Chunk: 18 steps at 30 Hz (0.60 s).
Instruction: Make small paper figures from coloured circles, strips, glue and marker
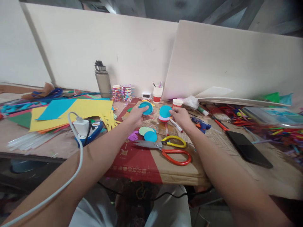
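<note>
Bare forearms on show here, folks, left arm (pixel 99 157) and right arm (pixel 215 154), each narrowing to a slim wrist! Left hand (pixel 139 114), bare; right hand (pixel 181 116), bare as well! And below, over 2 legs, there's the legwear (pixel 170 206): pale, nearly white, plain where it shows, softly creased, long or short I can't tell!

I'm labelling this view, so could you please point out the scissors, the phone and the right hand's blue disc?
Scissors (pixel 158 145), head view: metal beside the pivot.
Phone (pixel 249 148), head view: middle of its dark face.
Blue disc (pixel 165 111), head view: centre of its face.
</note>
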Each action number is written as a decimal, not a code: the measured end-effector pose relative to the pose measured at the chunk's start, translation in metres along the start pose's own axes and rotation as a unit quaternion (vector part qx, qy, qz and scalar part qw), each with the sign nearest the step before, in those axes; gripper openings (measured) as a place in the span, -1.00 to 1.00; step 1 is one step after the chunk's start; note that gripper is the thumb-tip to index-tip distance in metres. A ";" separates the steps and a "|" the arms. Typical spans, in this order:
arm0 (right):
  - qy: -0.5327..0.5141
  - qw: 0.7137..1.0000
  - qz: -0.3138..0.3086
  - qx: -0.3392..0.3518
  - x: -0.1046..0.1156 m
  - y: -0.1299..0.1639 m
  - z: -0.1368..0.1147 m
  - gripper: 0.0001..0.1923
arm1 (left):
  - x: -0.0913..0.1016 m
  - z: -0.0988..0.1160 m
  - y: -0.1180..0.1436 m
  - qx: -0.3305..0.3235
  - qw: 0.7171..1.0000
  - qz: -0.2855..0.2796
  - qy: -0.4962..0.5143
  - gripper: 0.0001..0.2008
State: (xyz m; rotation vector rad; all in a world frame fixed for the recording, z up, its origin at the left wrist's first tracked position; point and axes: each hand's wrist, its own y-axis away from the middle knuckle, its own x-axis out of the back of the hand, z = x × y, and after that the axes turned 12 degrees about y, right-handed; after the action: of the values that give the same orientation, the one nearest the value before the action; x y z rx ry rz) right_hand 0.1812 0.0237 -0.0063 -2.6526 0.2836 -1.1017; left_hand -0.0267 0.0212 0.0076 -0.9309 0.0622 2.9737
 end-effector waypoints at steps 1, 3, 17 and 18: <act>0.011 1.000 -0.016 0.000 0.000 0.001 -0.001 -0.80 | 0.000 0.000 -0.001 0.005 1.000 0.009 0.002 -0.91; 0.036 0.998 -0.047 0.010 0.001 0.004 -0.005 -0.80 | 0.001 0.001 -0.003 0.012 1.000 0.023 -0.008 -0.90; 0.106 0.989 -0.091 0.042 -0.008 0.009 -0.008 -0.93 | 0.027 0.005 -0.018 -0.103 0.856 0.025 -0.505 -0.84; 0.108 0.989 -0.092 0.042 -0.008 0.009 -0.008 -0.93 | 0.027 0.005 -0.017 -0.106 0.853 0.014 -0.510 -0.83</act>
State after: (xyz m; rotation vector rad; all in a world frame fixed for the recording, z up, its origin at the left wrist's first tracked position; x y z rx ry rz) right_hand 0.1693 0.0163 -0.0086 -2.5275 0.0296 -1.4278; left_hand -0.0512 0.0388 -0.0043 0.7377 -0.2756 3.0912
